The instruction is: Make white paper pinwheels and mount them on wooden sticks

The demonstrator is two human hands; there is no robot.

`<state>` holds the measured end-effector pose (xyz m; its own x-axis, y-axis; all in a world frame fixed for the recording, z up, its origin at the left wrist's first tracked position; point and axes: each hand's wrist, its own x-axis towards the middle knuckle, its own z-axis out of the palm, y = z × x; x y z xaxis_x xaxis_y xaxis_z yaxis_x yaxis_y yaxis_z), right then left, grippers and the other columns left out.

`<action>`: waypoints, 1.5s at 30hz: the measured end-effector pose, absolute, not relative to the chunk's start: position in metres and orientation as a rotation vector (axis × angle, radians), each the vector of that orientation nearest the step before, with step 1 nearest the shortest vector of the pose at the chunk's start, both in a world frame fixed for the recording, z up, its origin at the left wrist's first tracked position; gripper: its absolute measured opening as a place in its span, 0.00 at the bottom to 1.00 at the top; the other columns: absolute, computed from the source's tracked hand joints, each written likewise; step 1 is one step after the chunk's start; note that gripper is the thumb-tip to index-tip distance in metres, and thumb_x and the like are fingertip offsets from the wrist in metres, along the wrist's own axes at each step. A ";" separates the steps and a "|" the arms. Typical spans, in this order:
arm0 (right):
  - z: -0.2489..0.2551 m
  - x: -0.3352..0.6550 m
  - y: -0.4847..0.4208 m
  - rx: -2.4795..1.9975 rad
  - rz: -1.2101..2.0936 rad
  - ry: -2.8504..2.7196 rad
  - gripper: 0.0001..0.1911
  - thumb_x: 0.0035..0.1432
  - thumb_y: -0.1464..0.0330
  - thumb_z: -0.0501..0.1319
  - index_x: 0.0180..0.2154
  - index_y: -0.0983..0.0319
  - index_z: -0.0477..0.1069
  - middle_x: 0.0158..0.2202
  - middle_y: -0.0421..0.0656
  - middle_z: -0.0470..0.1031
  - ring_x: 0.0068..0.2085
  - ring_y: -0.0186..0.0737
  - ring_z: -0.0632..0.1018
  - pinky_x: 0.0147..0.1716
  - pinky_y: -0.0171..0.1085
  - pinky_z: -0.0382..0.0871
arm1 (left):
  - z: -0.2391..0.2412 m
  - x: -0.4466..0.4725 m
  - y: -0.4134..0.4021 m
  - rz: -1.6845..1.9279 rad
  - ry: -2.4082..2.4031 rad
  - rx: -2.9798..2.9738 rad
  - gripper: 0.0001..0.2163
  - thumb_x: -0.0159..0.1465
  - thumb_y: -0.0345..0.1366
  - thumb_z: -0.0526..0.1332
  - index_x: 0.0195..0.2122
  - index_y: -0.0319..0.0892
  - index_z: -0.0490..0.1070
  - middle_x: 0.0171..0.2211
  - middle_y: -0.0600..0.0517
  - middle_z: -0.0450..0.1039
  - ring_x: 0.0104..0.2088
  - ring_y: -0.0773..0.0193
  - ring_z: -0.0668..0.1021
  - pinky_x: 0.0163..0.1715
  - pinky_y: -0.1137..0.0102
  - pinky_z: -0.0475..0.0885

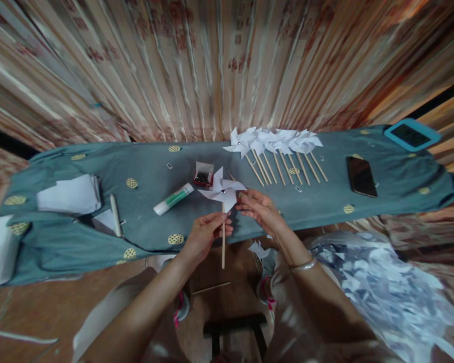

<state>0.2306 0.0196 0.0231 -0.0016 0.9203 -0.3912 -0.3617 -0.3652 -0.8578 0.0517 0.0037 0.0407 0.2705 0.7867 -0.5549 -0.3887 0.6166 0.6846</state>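
A white paper pinwheel (230,194) with a shiny pin at its centre stands upright over the table's front edge. My left hand (206,231) pinches its wooden stick just below the blades. Close to the right-hand blade, my right hand (263,209) has its fingers loosely extended; whether the fingertips touch the paper I cannot tell. Behind the pinwheel sits a small open box (204,174) of dark pins. A green and white glue stick (173,198) lies to the left of it.
Several finished pinwheels (276,141) lie in a row at the table's back. A phone (361,176) and a blue-framed device (412,134) are on the right. Stacked white paper (70,194) and a white pen-like tool (115,215) lie left. Right of my legs is a heap of white paper pieces (393,287).
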 end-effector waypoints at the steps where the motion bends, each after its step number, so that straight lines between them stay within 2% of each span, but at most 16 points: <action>1: 0.024 0.229 0.019 -1.217 1.601 -0.686 0.25 0.40 0.58 0.76 0.41 0.58 0.76 0.33 0.39 0.80 0.32 0.33 0.80 0.30 0.30 0.72 | 0.040 0.054 0.005 0.837 1.007 0.462 0.11 0.48 0.33 0.76 0.30 0.34 0.79 0.23 0.50 0.78 0.20 0.69 0.77 0.24 0.75 0.75; 7: 0.028 0.222 0.023 -1.180 1.609 -0.738 0.24 0.40 0.58 0.76 0.38 0.61 0.75 0.30 0.39 0.78 0.29 0.32 0.76 0.26 0.31 0.68 | 0.033 0.070 0.008 0.826 0.974 0.478 0.14 0.44 0.38 0.77 0.27 0.35 0.79 0.23 0.50 0.78 0.20 0.69 0.78 0.25 0.74 0.75; 12: 0.027 0.221 0.029 -1.205 1.504 -0.758 0.23 0.35 0.60 0.76 0.33 0.61 0.73 0.28 0.37 0.76 0.25 0.30 0.71 0.22 0.31 0.63 | 0.031 0.078 0.007 0.804 0.970 0.499 0.16 0.42 0.40 0.78 0.26 0.35 0.79 0.24 0.50 0.78 0.20 0.69 0.77 0.24 0.74 0.75; 16: 0.024 0.221 0.030 -1.201 1.492 -0.772 0.22 0.35 0.60 0.76 0.32 0.59 0.72 0.25 0.34 0.74 0.25 0.29 0.71 0.23 0.30 0.63 | 0.031 0.082 0.009 0.793 0.967 0.500 0.14 0.45 0.38 0.77 0.28 0.35 0.79 0.25 0.49 0.79 0.22 0.68 0.78 0.26 0.74 0.75; 20: 0.020 0.222 0.032 -1.219 1.475 -0.748 0.20 0.36 0.62 0.75 0.32 0.59 0.71 0.27 0.35 0.74 0.27 0.30 0.72 0.26 0.32 0.65 | 0.032 0.085 0.009 0.794 0.968 0.500 0.14 0.46 0.37 0.77 0.29 0.35 0.79 0.27 0.49 0.80 0.23 0.67 0.79 0.28 0.73 0.77; 26: 0.016 0.226 0.038 -1.236 1.379 -0.715 0.20 0.35 0.65 0.73 0.34 0.60 0.72 0.30 0.35 0.77 0.29 0.31 0.73 0.26 0.31 0.63 | 0.031 0.088 0.006 0.784 0.996 0.501 0.15 0.48 0.39 0.76 0.31 0.35 0.79 0.28 0.48 0.81 0.24 0.64 0.81 0.27 0.72 0.77; 32: 0.020 0.228 0.039 -1.254 1.365 -0.714 0.20 0.34 0.64 0.74 0.33 0.61 0.73 0.28 0.35 0.76 0.28 0.30 0.72 0.25 0.31 0.61 | 0.029 0.085 0.003 0.793 1.056 0.500 0.10 0.51 0.34 0.74 0.32 0.35 0.79 0.27 0.48 0.81 0.24 0.63 0.82 0.26 0.72 0.77; 39: 0.030 0.235 0.039 -1.224 1.442 -0.642 0.25 0.33 0.56 0.76 0.34 0.59 0.74 0.27 0.37 0.77 0.26 0.30 0.74 0.26 0.31 0.67 | 0.035 0.077 0.007 0.858 1.074 0.523 0.10 0.52 0.33 0.73 0.33 0.34 0.79 0.27 0.49 0.80 0.24 0.64 0.82 0.27 0.72 0.78; 45: 0.033 0.254 0.048 -1.183 1.276 -0.619 0.26 0.33 0.55 0.76 0.36 0.58 0.76 0.34 0.39 0.80 0.34 0.36 0.80 0.31 0.33 0.71 | 0.033 0.072 0.006 0.846 1.091 0.565 0.11 0.52 0.34 0.74 0.33 0.35 0.79 0.27 0.48 0.80 0.25 0.63 0.82 0.29 0.71 0.79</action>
